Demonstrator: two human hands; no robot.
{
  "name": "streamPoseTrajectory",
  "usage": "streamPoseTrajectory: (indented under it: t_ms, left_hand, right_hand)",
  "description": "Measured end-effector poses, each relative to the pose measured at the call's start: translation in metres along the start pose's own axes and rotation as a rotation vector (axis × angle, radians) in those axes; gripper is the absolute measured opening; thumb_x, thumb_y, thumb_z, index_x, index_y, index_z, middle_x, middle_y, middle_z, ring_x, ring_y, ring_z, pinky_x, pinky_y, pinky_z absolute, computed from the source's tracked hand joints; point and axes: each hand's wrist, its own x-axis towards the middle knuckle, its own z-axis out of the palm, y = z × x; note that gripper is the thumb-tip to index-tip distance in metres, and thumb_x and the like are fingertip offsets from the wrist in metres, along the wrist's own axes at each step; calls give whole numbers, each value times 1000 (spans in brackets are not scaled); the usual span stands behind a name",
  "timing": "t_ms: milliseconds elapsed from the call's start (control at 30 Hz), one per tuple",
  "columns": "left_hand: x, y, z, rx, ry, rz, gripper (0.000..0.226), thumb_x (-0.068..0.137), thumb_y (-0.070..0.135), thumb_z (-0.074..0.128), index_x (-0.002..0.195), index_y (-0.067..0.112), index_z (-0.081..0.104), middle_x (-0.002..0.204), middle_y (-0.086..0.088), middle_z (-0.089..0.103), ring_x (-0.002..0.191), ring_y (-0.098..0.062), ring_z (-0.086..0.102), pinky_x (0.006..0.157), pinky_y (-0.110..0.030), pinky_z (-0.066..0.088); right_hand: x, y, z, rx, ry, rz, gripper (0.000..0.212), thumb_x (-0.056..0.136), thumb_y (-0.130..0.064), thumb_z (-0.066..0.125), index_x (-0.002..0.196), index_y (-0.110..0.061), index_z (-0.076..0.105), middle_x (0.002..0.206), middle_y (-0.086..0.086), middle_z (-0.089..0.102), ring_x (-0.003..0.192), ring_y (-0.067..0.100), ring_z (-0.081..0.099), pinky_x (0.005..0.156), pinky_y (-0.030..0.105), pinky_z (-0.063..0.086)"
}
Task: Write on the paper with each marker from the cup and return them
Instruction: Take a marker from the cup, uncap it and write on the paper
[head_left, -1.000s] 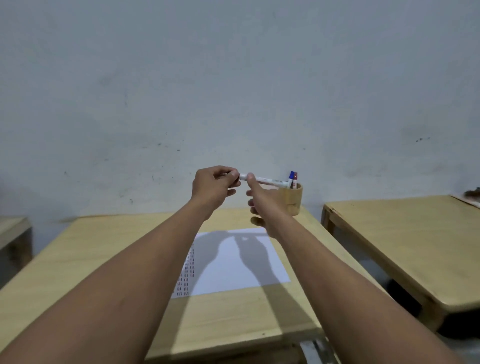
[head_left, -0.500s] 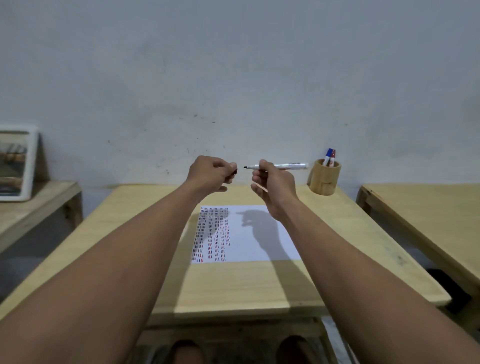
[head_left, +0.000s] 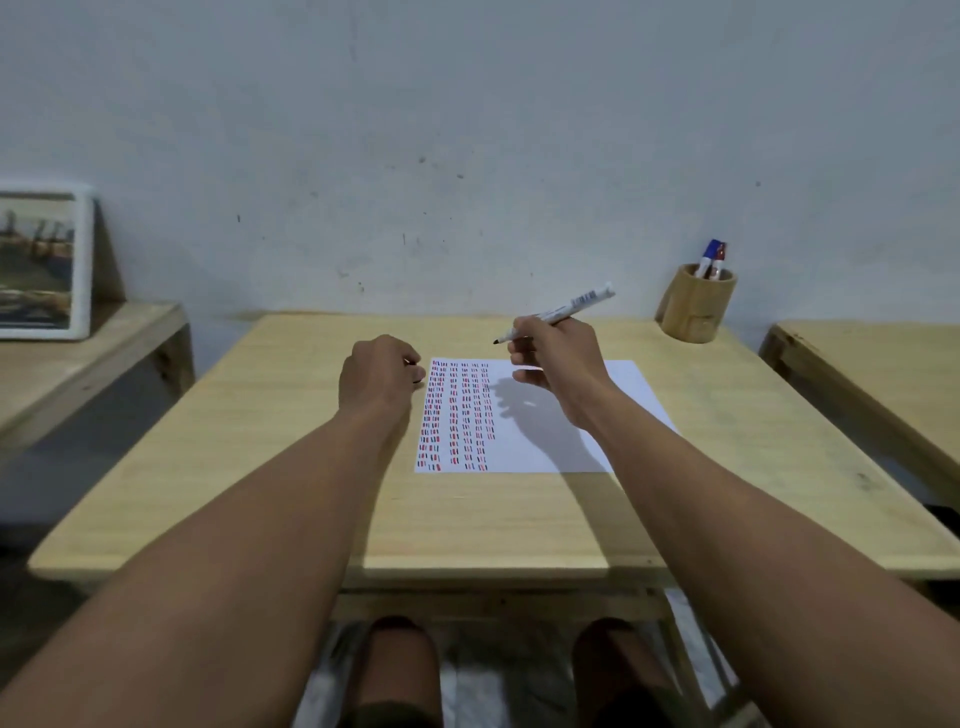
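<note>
My right grip (head_left: 550, 358) clasps marker (head_left: 558, 312), cap off, tip aimed left and down, tail up toward cup (head_left: 698, 304). Paper (head_left: 582, 415) lies flat on counter (head_left: 260, 467) directly beneath tip, not touching. Left grip (head_left: 379, 374) clenched near paper's left edge, probably around cap. Right does writing.

Half a second ago the right hand (head_left: 558, 364) held the uncapped marker (head_left: 556, 312) level, above the far edge of the table. Now the hand is lower, over the paper (head_left: 613, 415), and the marker is tilted with its black tip down to the left. The left hand (head_left: 376, 376), closed on the cap (head_left: 417, 375), has dropped just beside the paper's left edge. The two hands are farther apart.
</note>
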Motion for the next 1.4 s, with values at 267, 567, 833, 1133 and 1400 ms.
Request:
streamPoseTrajectory:
  t_ms: [267, 567, 833, 1133, 1400]
  left_hand:
    - [-6, -6, 8, 58, -37, -28, 49, 91, 23, 71, 138, 19, 60, 124, -10, 71, 118, -33, 61, 91, -36, 47]
    - [-48, -14, 4, 115, -5, 11, 48, 103, 33, 40, 148, 18, 42, 126, -9, 69, 118, -37, 59, 92, -43, 46]
    - [-59, -25, 3, 418, -210, 71, 46, 103, 26, 28, 140, 19, 53, 147, -13, 48, 148, -34, 25, 118, -58, 14]
    - [-58, -26, 4, 480, -219, 78, 49, 102, 29, 27, 147, 21, 47, 149, -13, 45, 146, -33, 28, 117, -58, 17]
    - [-57, -27, 4, 450, -216, 78, 50, 102, 30, 29, 146, 20, 49, 146, -12, 48, 146, -34, 29, 118, -58, 16]
  right_hand:
    - [-10, 19, 1, -219, 11, -43, 22, 90, -19, 69, 92, 1, 74, 68, 3, 67, 55, 13, 59, 53, 26, 51]
    - [-45, 44, 1, -510, 61, -74, 18, 86, -24, 66, 80, -8, 66, 64, -1, 69, 44, 4, 58, 44, 26, 48]
    - [-54, 50, 4, -622, 76, -115, 25, 87, -27, 67, 87, -2, 68, 68, -2, 71, 74, 23, 73, 69, 44, 59]
    - [-52, 53, 5, -662, 66, -142, 33, 88, -26, 66, 90, 7, 66, 81, 15, 75, 80, 31, 73, 70, 48, 59]
    - [-51, 54, 4, -670, 51, -117, 24, 87, -25, 67, 79, -2, 64, 77, 12, 73, 64, 20, 63, 58, 36, 51]
